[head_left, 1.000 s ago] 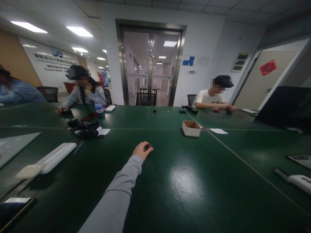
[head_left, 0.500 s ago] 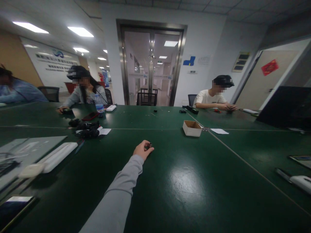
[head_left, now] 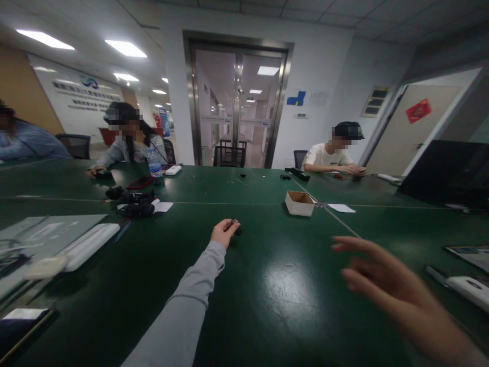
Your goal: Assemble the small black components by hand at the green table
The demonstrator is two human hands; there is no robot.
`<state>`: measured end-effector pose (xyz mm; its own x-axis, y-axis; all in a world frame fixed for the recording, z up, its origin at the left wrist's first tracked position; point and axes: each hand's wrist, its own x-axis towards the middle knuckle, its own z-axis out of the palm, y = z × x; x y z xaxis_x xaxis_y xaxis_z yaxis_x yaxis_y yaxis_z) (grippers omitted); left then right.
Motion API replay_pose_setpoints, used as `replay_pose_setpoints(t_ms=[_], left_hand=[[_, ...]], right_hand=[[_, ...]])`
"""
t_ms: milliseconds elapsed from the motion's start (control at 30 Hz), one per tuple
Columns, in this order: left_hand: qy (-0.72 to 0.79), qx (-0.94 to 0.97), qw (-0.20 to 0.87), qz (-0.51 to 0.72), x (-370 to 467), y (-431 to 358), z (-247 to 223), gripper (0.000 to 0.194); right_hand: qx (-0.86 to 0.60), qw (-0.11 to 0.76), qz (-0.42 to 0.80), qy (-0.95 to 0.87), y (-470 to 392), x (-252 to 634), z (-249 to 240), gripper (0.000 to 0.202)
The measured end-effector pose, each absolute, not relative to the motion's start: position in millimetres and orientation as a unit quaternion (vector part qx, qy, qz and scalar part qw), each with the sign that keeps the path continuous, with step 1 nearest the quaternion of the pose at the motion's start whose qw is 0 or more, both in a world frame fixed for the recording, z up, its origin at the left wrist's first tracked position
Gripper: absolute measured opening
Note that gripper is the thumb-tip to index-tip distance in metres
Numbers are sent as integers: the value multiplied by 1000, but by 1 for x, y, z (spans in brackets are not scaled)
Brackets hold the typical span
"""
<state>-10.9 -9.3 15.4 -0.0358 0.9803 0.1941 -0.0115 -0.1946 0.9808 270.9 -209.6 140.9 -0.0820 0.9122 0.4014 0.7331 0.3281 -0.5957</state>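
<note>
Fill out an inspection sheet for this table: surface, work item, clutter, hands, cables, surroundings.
Surface: green table, glossy, bright glare patch near the middle, seams between panels.
Work item: small item at the left fingertips; too small to identify.
Clutter: black gear pile, bottle, open box, white paper, phone.
Left hand: fingertip grip on the small item.
Right hand: blurred, raised, fingers apart; nothing seen in it.
Cables: white and dark, bunched on the grey sheet at left.
Surroundings: two people in caps seated opposite, another person far left; glass doors beyond.
</note>
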Motion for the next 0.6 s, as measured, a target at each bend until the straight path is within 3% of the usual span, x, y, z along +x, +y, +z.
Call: replay_pose_setpoints(t_ms=[100,300,467,600], left_hand=[[403,459,522,595,-7,-7,16,40],[348,368,543,670,-14,-3,14,51],[335,364,541,680,-16,5,8,57],[367,412,511,659,-12,11,4,46]], right_hand=[[-467,344,411,-704,-144,209,117,40],[-457,420,629,-469,-35,116,41,42],[-339,529,656,-418,-3,94,15,35],[-323,579,620,-419,8,103,9,31]])
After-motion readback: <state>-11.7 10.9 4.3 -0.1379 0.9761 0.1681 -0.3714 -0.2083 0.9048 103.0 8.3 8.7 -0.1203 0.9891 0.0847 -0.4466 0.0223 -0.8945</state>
